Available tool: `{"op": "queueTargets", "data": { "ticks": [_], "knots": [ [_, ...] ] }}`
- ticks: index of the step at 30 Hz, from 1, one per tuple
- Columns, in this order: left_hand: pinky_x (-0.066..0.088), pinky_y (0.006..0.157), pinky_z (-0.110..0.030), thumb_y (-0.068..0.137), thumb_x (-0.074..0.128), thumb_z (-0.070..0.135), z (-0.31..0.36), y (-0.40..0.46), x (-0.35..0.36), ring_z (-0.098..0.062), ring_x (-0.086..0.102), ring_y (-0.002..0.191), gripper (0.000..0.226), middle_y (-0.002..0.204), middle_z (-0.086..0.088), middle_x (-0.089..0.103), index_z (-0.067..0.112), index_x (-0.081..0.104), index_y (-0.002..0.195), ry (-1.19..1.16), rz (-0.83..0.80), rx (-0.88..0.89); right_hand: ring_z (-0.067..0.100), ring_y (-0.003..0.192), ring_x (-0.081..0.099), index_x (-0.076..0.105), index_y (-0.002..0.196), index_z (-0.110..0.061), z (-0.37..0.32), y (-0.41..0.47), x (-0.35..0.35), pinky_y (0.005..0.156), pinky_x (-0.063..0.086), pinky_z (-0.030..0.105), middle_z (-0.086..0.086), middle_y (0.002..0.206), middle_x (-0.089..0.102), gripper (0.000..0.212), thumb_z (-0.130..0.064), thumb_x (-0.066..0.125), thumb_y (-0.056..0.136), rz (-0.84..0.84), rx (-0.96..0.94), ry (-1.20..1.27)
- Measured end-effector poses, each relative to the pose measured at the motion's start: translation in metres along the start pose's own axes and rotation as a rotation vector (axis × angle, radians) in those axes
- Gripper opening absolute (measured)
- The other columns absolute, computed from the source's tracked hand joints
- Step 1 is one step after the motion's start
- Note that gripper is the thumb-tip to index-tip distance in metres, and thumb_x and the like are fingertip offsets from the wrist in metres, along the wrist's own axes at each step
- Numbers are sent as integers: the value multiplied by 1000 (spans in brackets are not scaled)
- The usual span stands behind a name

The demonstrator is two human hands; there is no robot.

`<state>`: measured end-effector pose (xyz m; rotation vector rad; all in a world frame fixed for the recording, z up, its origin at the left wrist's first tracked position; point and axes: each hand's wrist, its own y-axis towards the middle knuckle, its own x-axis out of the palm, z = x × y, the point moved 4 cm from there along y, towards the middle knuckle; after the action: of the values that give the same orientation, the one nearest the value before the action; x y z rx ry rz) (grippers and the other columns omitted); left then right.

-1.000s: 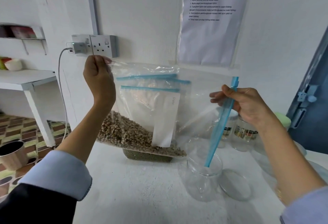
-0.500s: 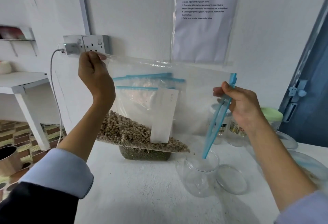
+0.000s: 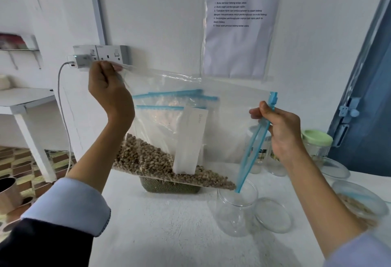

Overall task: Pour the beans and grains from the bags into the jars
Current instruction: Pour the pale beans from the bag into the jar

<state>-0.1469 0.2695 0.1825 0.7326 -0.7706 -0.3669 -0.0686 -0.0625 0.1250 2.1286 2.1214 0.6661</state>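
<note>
1. My left hand [image 3: 110,95] is up high on the left. It pinches the closed corner of the big clear bag [image 3: 222,106].
2. My right hand [image 3: 279,131] is lower, on the right. Its fingers are curled tight on the blue zip strip [image 3: 254,146] at the bag's mouth.
3. The bag hangs tilted between my hands, above the white table [image 3: 169,224]. The low end of the zip strip pokes into the empty jar [image 3: 237,209].
4. The brown beans [image 3: 160,161] lie along the low edge of the bag. The front ones are right by the mouth, just at the jar's rim.
5. I see no beans in the jar yet. So I think the pour is only just starting.
6. The jar's clear lid [image 3: 273,213] lies flat on the table just to the right of it.
7. Behind my bag, far on the table, stand more zip bags [image 3: 175,97]. One at the bottom holds green beans [image 3: 169,186]. Those look not poured yet.
8. On the far right stand more jars, one with a green lid [image 3: 316,137]. I cannot tell what is in them.
9. Near the right edge is a clear tub [image 3: 359,203] with some pale grains inside.
10. So most of the job is left: empty this bag, then do the other bags.
</note>
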Motion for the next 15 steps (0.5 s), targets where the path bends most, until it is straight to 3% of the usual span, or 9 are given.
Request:
{"op": "queueTargets", "data": {
  "ticks": [2, 10, 15],
  "knots": [
    [32, 57, -43, 90, 40, 25, 1, 1, -1, -19, 38, 59, 25, 61, 7, 46, 30, 48, 67, -10, -2, 2, 5, 68, 65, 70, 74, -10, -1, 0, 0, 100, 47, 47, -6, 68, 73, 19, -23, 67, 87, 15, -8, 5],
    [32, 57, -46, 87, 41, 28, 4, 5, 4, -23, 37, 60, 23, 63, 2, 47, 27, 50, 67, -38, 8, -10, 15, 78, 66, 72, 67, -12, -4, 2, -4, 98, 46, 54, 0, 74, 74, 23, -24, 67, 86, -37, 32, -2],
    [30, 55, -36, 85, 40, 22, 10, -1, 9, -15, 38, 58, 22, 64, 4, 50, 24, 50, 66, -75, -9, 1, 12, 71, 64, 71, 70, -10, 0, 1, -2, 93, 47, 40, -2, 69, 73, 21, -21, 66, 88, -43, 41, 8]
  ]
}}
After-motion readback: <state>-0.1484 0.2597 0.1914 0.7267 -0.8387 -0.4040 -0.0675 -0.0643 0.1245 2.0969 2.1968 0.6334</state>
